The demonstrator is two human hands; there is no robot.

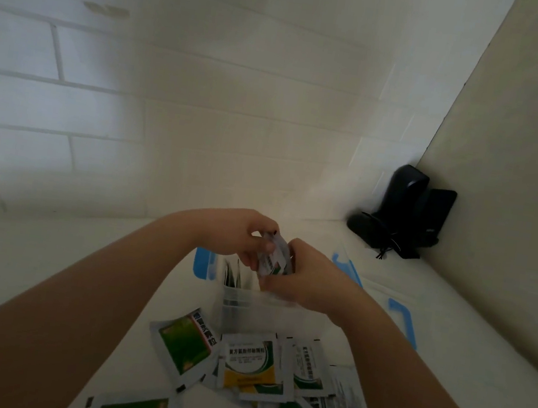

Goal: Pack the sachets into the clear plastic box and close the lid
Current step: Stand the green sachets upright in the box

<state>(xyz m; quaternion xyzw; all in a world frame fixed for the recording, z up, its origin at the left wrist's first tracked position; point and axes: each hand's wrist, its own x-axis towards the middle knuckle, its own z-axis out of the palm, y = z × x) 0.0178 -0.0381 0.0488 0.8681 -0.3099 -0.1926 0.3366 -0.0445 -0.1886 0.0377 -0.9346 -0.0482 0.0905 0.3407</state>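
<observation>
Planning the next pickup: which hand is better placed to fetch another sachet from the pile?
Probably left: both hands hold sachets over the box, but the pile is more open beside the left forearm.

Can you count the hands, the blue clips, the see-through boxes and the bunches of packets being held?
Hands: 2, the left hand and the right hand
Blue clips: 3
Clear box: 1
Bunch of sachets held by both hands: 1
Total: 7
</observation>
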